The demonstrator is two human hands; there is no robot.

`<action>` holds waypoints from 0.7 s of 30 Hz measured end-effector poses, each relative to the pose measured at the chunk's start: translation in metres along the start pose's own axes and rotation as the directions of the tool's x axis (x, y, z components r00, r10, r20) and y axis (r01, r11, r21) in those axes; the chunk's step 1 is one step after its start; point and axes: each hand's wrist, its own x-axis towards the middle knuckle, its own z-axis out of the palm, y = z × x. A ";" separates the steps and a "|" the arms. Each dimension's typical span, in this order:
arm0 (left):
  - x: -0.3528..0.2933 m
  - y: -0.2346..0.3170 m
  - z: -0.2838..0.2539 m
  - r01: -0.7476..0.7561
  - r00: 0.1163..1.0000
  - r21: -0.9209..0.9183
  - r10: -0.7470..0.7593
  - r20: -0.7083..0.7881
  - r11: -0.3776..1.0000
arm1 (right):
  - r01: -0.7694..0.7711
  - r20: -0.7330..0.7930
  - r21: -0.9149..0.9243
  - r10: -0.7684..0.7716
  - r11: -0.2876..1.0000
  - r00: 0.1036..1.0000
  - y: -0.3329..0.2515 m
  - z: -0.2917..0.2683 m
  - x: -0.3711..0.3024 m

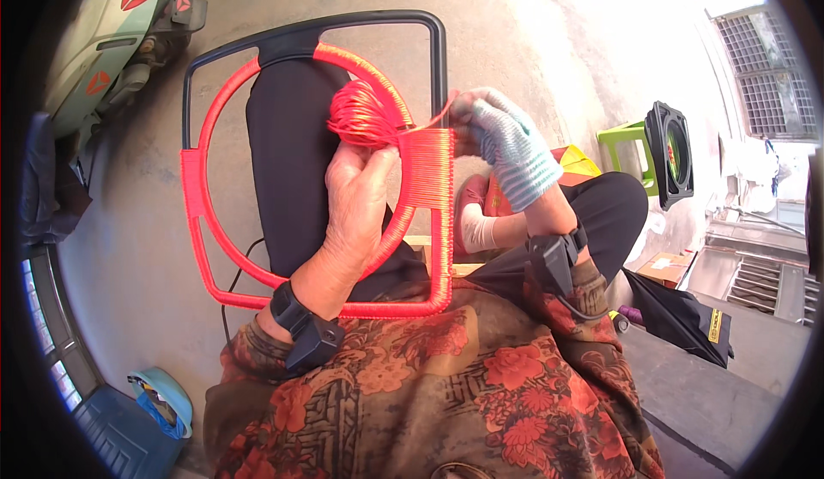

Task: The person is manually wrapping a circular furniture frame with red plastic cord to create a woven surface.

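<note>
Across my lap rests a rounded rectangular frame [442, 256] with a ring inside it. Red cord wraps the ring and the frame's lower sides tightly, while the upper tubing shows black. My bare left hand [354, 189] is closed on a looped bundle of red cord [365, 117] inside the ring, beside the wide wrapped band [429, 170] on the right. Just outside the frame's right side, my right hand [506, 140], in a blue-and-white striped glove, pinches a strand [433, 123] that runs over the black tube from the bundle. Some of its fingertips are blurred.
A motor scooter [112, 41] stands at the far left. At the right are a green stool [625, 146] with a black frame against it, and a dark umbrella-like bundle [682, 320]. A light blue basin [167, 397] sits at the lower left.
</note>
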 end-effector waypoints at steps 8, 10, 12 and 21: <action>-0.003 0.003 0.007 0.006 0.999 0.016 -0.006 0.043 1.000 | 0.225 0.397 -0.660 0.079 0.717 0.914 0.001 -0.014 0.010; -0.003 0.006 0.005 0.072 0.994 -0.088 -0.065 0.089 0.994 | 0.180 0.377 -0.691 0.137 0.700 0.916 0.001 -0.015 0.013; 0.000 0.009 0.002 0.087 0.991 -0.128 -0.073 0.113 0.988 | 0.133 0.353 -0.723 0.196 0.678 0.915 -0.002 -0.015 0.013; 0.000 0.009 0.006 0.131 0.990 -0.094 -0.126 0.059 0.987 | 0.327 -0.033 0.533 -0.367 0.780 0.930 -0.002 -0.064 -0.005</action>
